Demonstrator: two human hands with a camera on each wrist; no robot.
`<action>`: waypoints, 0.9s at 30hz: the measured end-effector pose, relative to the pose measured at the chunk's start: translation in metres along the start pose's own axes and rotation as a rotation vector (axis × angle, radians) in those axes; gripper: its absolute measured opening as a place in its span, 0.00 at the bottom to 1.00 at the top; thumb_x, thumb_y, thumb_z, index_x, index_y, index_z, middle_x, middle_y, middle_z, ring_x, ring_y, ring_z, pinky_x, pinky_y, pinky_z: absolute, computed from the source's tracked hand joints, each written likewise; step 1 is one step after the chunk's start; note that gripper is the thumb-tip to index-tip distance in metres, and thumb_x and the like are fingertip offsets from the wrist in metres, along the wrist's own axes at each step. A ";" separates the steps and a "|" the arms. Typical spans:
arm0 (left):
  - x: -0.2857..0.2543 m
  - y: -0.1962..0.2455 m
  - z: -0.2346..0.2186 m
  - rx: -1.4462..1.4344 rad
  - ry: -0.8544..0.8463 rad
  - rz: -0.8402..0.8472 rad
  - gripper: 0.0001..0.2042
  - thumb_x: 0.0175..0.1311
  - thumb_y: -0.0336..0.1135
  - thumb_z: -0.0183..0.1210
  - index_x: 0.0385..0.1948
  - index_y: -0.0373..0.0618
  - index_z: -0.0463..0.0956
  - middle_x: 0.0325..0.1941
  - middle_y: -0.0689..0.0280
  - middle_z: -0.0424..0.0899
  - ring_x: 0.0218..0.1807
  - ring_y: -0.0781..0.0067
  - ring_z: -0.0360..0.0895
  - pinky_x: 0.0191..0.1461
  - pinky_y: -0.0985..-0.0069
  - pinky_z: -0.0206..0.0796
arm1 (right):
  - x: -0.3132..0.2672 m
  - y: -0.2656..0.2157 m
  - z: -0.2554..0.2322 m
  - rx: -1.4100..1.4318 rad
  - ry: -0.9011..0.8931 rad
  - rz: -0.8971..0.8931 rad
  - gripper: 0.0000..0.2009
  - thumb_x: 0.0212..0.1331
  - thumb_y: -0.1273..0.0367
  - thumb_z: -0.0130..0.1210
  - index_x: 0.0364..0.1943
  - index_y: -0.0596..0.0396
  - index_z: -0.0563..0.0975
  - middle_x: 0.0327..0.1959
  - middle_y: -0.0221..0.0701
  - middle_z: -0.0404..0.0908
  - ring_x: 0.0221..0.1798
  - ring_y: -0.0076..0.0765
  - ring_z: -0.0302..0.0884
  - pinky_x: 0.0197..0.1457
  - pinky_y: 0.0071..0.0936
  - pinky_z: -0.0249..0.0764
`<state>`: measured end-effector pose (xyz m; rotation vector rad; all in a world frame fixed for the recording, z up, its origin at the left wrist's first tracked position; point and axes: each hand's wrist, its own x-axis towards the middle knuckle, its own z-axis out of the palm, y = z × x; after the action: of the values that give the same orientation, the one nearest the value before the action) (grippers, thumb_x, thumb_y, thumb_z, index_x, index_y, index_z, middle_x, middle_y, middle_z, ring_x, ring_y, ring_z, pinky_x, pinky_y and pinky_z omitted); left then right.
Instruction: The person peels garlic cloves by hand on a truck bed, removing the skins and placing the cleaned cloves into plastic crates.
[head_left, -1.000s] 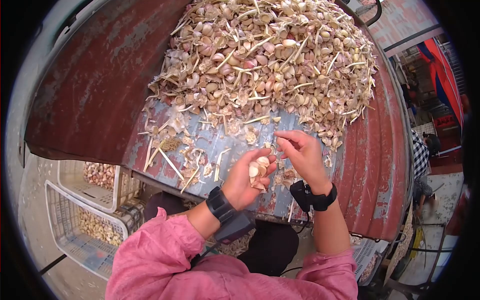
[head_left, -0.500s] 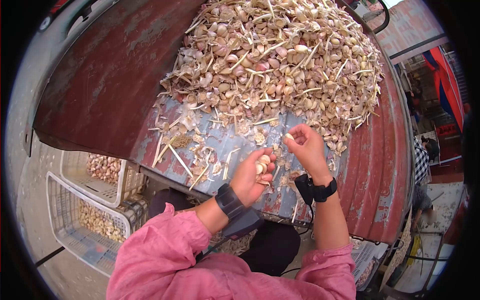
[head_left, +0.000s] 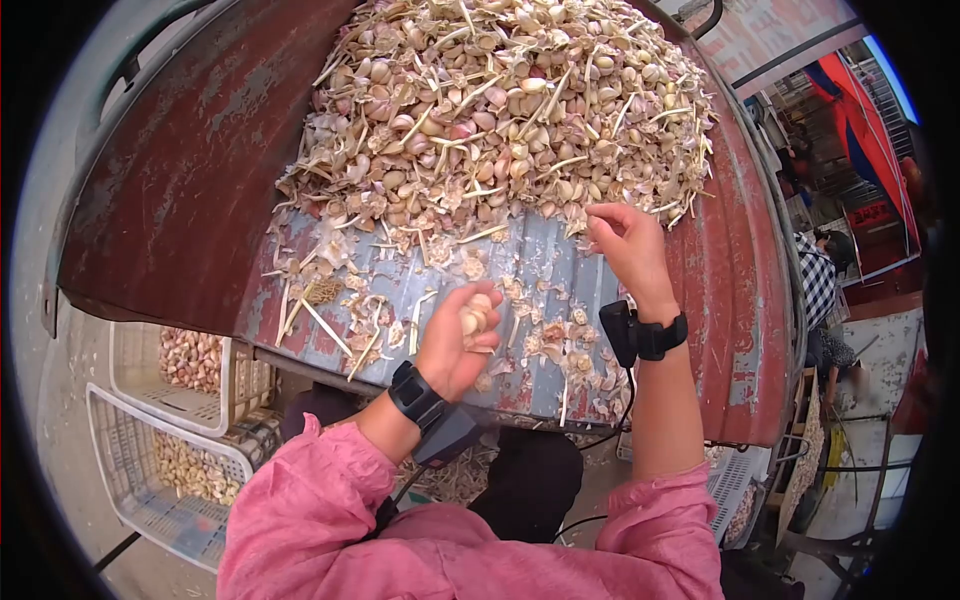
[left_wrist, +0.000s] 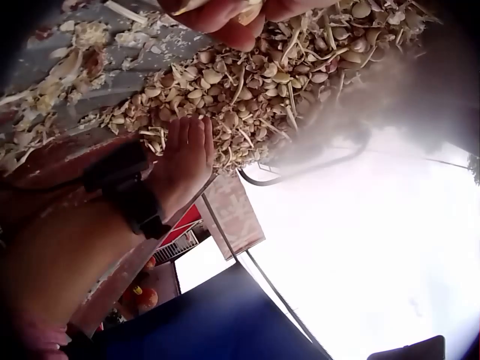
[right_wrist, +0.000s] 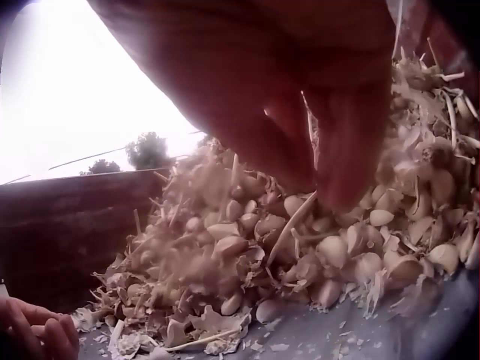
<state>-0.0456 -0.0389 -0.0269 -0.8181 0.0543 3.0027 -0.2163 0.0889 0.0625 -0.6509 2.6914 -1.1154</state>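
Several pale garlic cloves (head_left: 474,318) lie in the left hand (head_left: 452,345), whose fingers curl round them over the near part of the metal surface. At the lower edge of the large garlic heap (head_left: 500,120) is the right hand (head_left: 637,262), apart from the left. The left wrist view shows the right hand (left_wrist: 184,161) with fingers extended beside the heap. In the right wrist view its fingers (right_wrist: 345,150) point down in front of the cloves, a thin pale strip showing between them; whether that is skin or a gap, I cannot tell.
Skins and stalks (head_left: 375,325) litter the grey and red corrugated metal (head_left: 745,330). A raised rusty panel (head_left: 190,170) stands at left. Two crates with cloves (head_left: 170,410) (head_left: 190,500) sit below left. A person in a checked top (head_left: 815,280) is at far right.
The right hand has moved away from the left hand to the heap's edge; the clove seen at its fingertips half a second ago no longer shows. The left hand still holds its cloves. The head view has shifted.
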 end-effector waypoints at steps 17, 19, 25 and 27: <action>-0.003 -0.003 0.017 0.410 -0.058 0.101 0.12 0.59 0.38 0.50 0.39 0.41 0.70 0.28 0.71 0.70 0.21 0.87 0.62 0.16 0.91 0.49 | -0.059 -0.015 0.036 0.653 -0.212 0.286 0.10 0.49 0.72 0.56 0.35 0.64 0.76 0.28 0.30 0.77 0.29 0.21 0.74 0.30 0.17 0.72; -0.006 -0.008 0.020 0.485 -0.101 0.114 0.11 0.58 0.39 0.52 0.37 0.43 0.71 0.24 0.74 0.69 0.19 0.88 0.60 0.17 0.90 0.46 | -0.071 -0.026 0.042 0.607 -0.244 0.245 0.10 0.49 0.72 0.56 0.35 0.64 0.76 0.28 0.29 0.77 0.30 0.21 0.74 0.32 0.17 0.72; -0.005 -0.012 0.016 0.717 -0.193 0.210 0.09 0.58 0.40 0.53 0.33 0.45 0.70 0.18 0.75 0.67 0.16 0.88 0.58 0.17 0.88 0.46 | -0.077 -0.024 0.034 0.499 -0.374 0.189 0.10 0.50 0.72 0.55 0.36 0.63 0.75 0.30 0.30 0.77 0.31 0.20 0.74 0.33 0.16 0.72; -0.004 -0.013 0.013 0.695 -0.197 0.198 0.09 0.58 0.39 0.52 0.33 0.44 0.69 0.18 0.75 0.67 0.15 0.88 0.57 0.17 0.89 0.46 | -0.077 -0.022 0.031 0.546 -0.421 0.269 0.10 0.51 0.72 0.54 0.36 0.63 0.75 0.30 0.30 0.77 0.31 0.21 0.74 0.33 0.15 0.72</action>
<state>-0.0484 -0.0250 -0.0140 -0.4525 1.1471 2.8650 -0.1306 0.0904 0.0540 -0.3612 1.9317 -1.3683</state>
